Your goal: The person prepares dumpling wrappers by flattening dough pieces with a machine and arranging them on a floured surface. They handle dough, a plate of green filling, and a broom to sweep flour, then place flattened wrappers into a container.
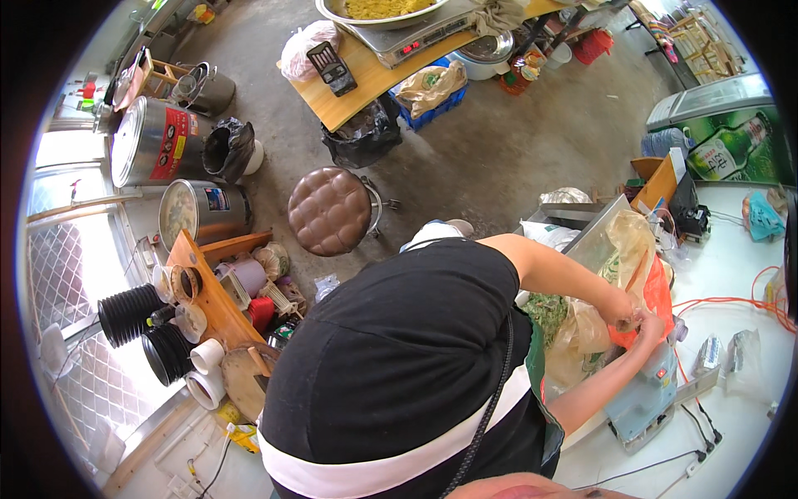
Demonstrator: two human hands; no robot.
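My left hand [617, 309] and my right hand [651, 325] meet over the worktop at the right, their fingers close together. They pinch what looks like the gathered edge of a beige plastic bag [583, 334]; the exact grip is too small to make out. An orange-red plastic bag [659, 293] lies directly behind my fingers. Chopped green vegetables [547, 315] show beneath my left forearm. Close to my right forearm sits a grey-blue appliance [642, 390] with a small red light. My black-shirted torso hides part of the worktop.
A brown stool [330, 211] on casters stands behind me. Stacked black lids [165, 352] and a wooden shelf [215, 299] are at the left, near large steel pots [159, 143]. A wooden table [312, 103] carries a digital scale [411, 40]. Orange cable [735, 304] and black plugs [709, 446] lie at the right.
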